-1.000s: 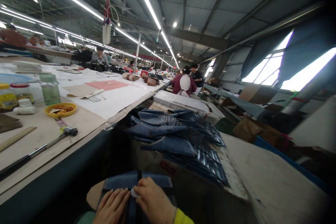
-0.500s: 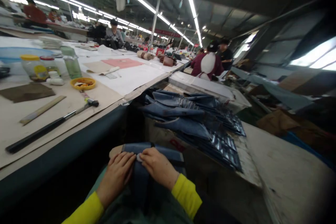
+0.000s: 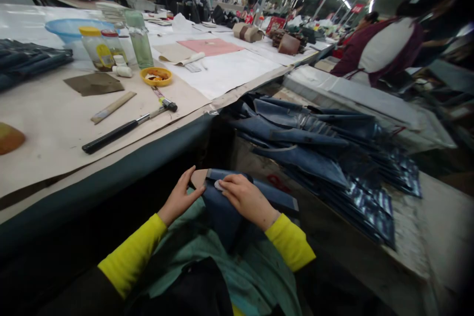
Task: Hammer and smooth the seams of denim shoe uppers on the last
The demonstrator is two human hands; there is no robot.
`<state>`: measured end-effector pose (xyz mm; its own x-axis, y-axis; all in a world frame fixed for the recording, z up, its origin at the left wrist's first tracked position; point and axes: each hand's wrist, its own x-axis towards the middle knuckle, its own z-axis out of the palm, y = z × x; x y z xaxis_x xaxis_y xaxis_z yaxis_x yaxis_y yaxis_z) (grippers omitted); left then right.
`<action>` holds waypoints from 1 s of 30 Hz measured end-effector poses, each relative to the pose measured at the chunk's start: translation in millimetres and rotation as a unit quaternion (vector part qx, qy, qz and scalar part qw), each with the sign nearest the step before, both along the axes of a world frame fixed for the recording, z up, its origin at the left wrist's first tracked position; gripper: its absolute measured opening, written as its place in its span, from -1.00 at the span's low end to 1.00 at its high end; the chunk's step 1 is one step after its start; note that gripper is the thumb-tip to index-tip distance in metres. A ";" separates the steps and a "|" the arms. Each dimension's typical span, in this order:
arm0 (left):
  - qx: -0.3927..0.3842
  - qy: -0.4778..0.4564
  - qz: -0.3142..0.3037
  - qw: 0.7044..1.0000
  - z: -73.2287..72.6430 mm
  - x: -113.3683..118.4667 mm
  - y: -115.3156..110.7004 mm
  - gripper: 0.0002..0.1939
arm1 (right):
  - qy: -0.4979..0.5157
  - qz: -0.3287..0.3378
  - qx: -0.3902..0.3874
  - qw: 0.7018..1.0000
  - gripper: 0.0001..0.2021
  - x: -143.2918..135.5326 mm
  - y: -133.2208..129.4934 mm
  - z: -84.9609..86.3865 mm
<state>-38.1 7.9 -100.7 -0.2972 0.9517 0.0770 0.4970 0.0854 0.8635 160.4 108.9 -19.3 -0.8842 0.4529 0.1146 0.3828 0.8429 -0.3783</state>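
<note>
A long blue leather-like piece [image 3: 237, 212] with a beige end [image 3: 200, 178] lies across my lap, over green cloth [image 3: 196, 237]. My right hand [image 3: 249, 198] pinches a small white disc [image 3: 218, 185] against the blue surface, near the beige end. My left hand [image 3: 182, 196] is at the beige end, thumb and fingers spread wide; the thumb tip touches the piece's near edge. What the disc is made of cannot be made out. Part of the blue piece is hidden under my right hand and forearm.
On the table to the left are a hammer [image 3: 129, 128], a wooden strip [image 3: 113, 107], a yellow dish [image 3: 156, 77], jars [image 3: 97, 49] and a green bottle [image 3: 140, 42]. Stacked blue pieces [image 3: 314, 158] lie on a bench to the right. A person in maroon [image 3: 385, 52] sits beyond.
My left hand has gone from lying flat beside the disc to the beige end, thumb and fingers spread. The right hand still holds the disc. The camera view has tilted down and turned left.
</note>
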 end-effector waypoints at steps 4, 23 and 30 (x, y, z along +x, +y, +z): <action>-0.037 -0.178 -0.019 0.983 -8.5 5.1 3.1 -0.28 | -0.001 0.009 -0.002 1.000 -0.72 -9.0 0.9 -0.3; -0.036 -0.348 0.008 0.937 9.5 15.3 4.6 -0.35 | -0.038 0.000 0.025 0.999 -0.71 7.1 -6.3 7.4; -0.042 -0.279 0.003 0.959 7.5 19.1 3.0 -0.37 | -0.098 -0.018 0.064 0.993 -0.71 66.5 -3.1 17.5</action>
